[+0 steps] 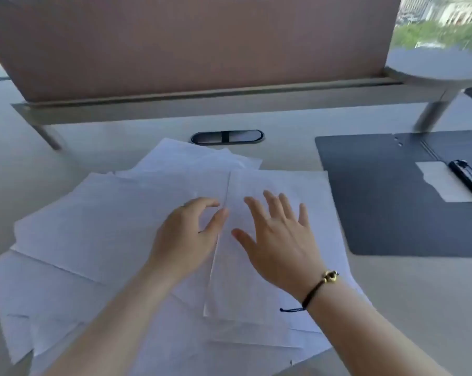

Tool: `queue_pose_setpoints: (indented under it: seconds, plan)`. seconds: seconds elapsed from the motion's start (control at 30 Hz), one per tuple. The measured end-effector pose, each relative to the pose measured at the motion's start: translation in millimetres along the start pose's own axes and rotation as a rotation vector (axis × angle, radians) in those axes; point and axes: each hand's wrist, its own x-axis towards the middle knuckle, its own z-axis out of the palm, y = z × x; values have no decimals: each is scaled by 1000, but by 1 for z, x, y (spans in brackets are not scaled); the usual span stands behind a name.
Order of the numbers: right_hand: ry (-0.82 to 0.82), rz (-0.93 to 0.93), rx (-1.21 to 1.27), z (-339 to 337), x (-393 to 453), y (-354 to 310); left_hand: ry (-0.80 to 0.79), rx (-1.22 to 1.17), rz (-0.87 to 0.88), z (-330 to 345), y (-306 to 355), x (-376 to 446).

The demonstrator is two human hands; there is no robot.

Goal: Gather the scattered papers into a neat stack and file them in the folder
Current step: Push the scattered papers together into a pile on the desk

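Several white papers [99,226] lie scattered and overlapping across the desk in front of me. My left hand [187,237] hovers over their middle with fingers curled and apart, thumb and forefinger close to the left edge of the top sheet [289,185]. My right hand [278,240], with a dark cord bracelet on its wrist, is spread flat over that top sheet. Whether it presses on the paper I cannot tell. A dark folder [378,202] lies open at the right, with a black clip [468,177] and a white slip inside.
A brown divider panel [197,42] on a metal rail stands along the desk's back edge. A dark oval cable port [226,137] sits just behind the papers. A round white side shelf [435,66] on a post rises at the back right.
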Motion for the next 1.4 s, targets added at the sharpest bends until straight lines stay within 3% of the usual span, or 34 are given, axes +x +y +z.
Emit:
queue_pose_setpoints:
  seconds: [0.2,0.33,0.5,0.6,0.67,0.8,0.87,0.97,1.17,1.4]
  plan:
    - [127,-39,-87,41,-23,-2,104,124,181,23,-14,-28]
    - [92,-25,-111,39,-33,-4,150,157,162,10,-7,-34]
    - [89,-15,-78,36,-40,-3,49,321,170,6,-21,-54]
    - [83,60,-92,29,-42,6,128,341,144,-10,-41,-47]
    - [96,151,-112,26,-43,16,130,456,5,-25,-63,-35]
    - [57,248,-132,23,-44,30,-14,473,-535,-49,-103,-24]
    - [30,243,-115,23,-44,29,-82,483,-571,-48,-103,-27]
    - [7,205,-90,25,-45,24,-175,513,-430,-37,-92,-29]
    - [-26,139,-74,25,-46,21,-342,431,34,-34,-95,-37]
    - [-32,137,-99,20,-45,26,-409,350,112,-59,-103,-41]
